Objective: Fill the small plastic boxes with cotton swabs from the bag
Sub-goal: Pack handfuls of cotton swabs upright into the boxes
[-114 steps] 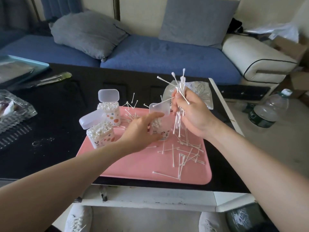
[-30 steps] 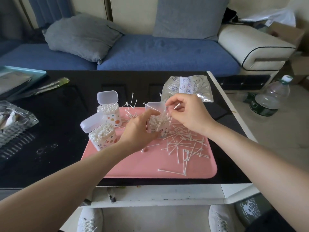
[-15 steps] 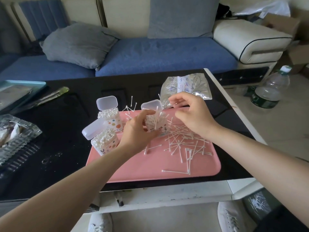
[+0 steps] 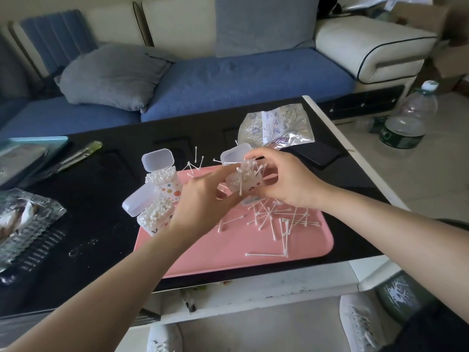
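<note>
Over the pink rectangular plastic tray (image 4: 228, 255): I have both hands on a small clear plastic box (image 4: 243, 179), its hinged lid (image 4: 234, 153) flipped up; I call it the third box.
Left hand (image 4: 203, 201): its fingers reach round the third box's left side and grip it.
Right hand (image 4: 286, 181): thumb and fingers wrap round the right side and top edge and grip it. I cannot tell whether they also pinch a swab.
Change: the upright bundle that the right hand held above the box seconds ago is gone. Part of it now stands in the box and the rest lies scattered on the tray.
Meaning: I judge the third box only partly filled. Its swabs sit crooked and one shaft hangs outside the front wall, so it needs straightening and another load.
Filled boxes: two dotted boxes (image 4: 162, 177) (image 4: 154, 217) stand at the tray's left edge, lids open, packed with white tips.
Loose cotton swabs (image 4: 279, 219): thin stiff white shafts with soft tips, criss-crossed; I judge them light enough to roll.
Bag (image 4: 276, 125): crinkled clear printed plastic, lying flat on the glossy black table (image 4: 101, 174) behind the tray.
</note>
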